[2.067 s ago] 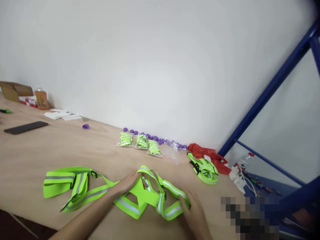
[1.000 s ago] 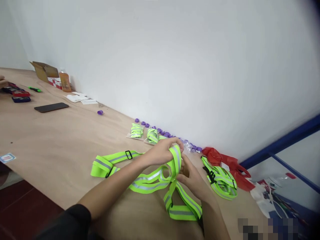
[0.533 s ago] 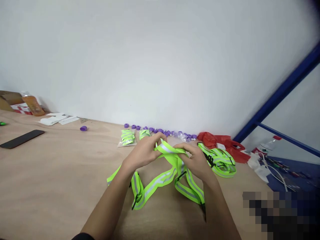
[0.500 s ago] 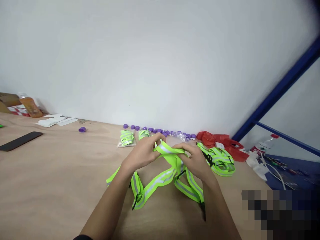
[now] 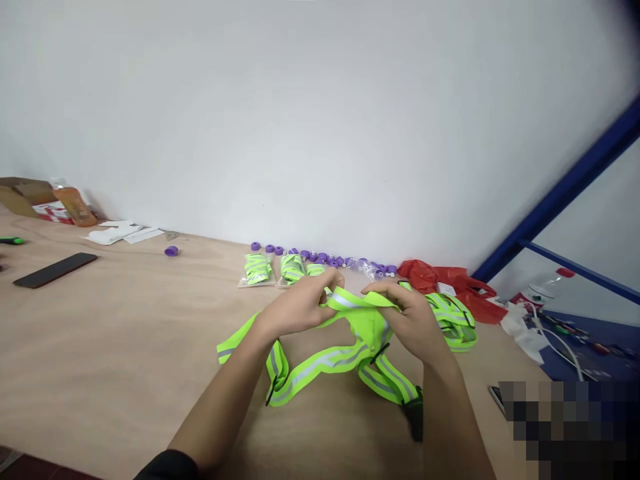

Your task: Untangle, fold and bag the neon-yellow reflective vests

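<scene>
Between my hands is a neon-green reflective strap harness [image 5: 313,365] with silver stripes and black buckles. My left hand [image 5: 303,300] pinches one strap from the left, thumb and fingers closed on it. From the right, my right hand [image 5: 407,317] grips the same strap and the gathered part beneath it. The remaining straps hang and spread over the table below, with a black buckle [image 5: 414,417] by my right forearm. Beyond my right hand lies another bundled reflective harness [image 5: 456,323], partly hidden. Behind my left hand, several folded harnesses in clear bags [image 5: 257,269] sit in a row.
Several purple caps [image 5: 323,257] line the wall, and one lies apart [image 5: 171,251]. A red plastic bag [image 5: 467,283] is at the right, with a red-capped bottle [image 5: 543,290] beyond it. To the left are a black flat bar [image 5: 55,270], papers [image 5: 117,233], an orange drink bottle [image 5: 75,203] and a cardboard box [image 5: 25,195].
The view has shifted slightly. My right hand has moved a little to the right, and the strap between my hands is stretched slightly wider. Both hands keep hold of the harness.
</scene>
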Action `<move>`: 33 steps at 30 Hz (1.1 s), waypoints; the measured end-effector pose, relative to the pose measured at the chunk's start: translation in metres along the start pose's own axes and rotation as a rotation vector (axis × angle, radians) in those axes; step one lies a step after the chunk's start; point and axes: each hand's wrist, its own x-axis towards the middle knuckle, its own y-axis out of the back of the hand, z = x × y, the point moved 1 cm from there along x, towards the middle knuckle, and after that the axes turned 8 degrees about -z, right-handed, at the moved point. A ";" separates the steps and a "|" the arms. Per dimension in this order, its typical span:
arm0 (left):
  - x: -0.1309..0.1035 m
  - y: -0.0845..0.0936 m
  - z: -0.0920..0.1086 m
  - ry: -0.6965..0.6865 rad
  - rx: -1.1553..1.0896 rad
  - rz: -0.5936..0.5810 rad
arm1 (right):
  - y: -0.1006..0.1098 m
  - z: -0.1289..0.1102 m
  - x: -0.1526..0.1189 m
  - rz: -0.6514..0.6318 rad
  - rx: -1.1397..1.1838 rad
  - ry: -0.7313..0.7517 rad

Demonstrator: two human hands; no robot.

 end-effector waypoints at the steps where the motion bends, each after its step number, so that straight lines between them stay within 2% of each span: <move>1: 0.000 0.000 0.000 0.002 -0.002 -0.030 | 0.001 0.001 -0.001 0.007 -0.001 -0.004; 4: -0.002 0.002 -0.001 0.006 0.011 -0.115 | 0.005 0.004 -0.002 0.024 0.012 -0.017; 6: -0.004 0.005 -0.001 -0.002 0.064 -0.093 | 0.006 0.006 -0.002 0.042 0.015 -0.035; 9: -0.008 0.010 -0.001 -0.033 0.203 0.062 | 0.008 0.005 -0.004 0.049 0.046 -0.062; 11: -0.008 0.011 -0.002 -0.077 0.284 0.170 | 0.007 0.004 -0.004 0.008 0.116 -0.073; 16: -0.005 0.010 -0.007 -0.210 0.372 0.465 | 0.003 0.006 -0.001 -0.039 0.205 -0.067; 20: -0.004 0.006 -0.011 -0.168 0.324 0.605 | -0.001 0.008 -0.001 -0.081 0.304 -0.077; 27: 0.002 0.002 -0.005 -0.111 -0.156 0.592 | 0.001 0.013 -0.006 -0.493 0.499 -0.223; 30: 0.006 0.003 -0.009 -0.111 -0.277 0.513 | 0.006 0.014 -0.010 -0.514 0.491 -0.238; 33: 0.009 0.003 -0.012 -0.042 -0.152 0.461 | 0.011 0.014 -0.014 -0.512 0.440 -0.224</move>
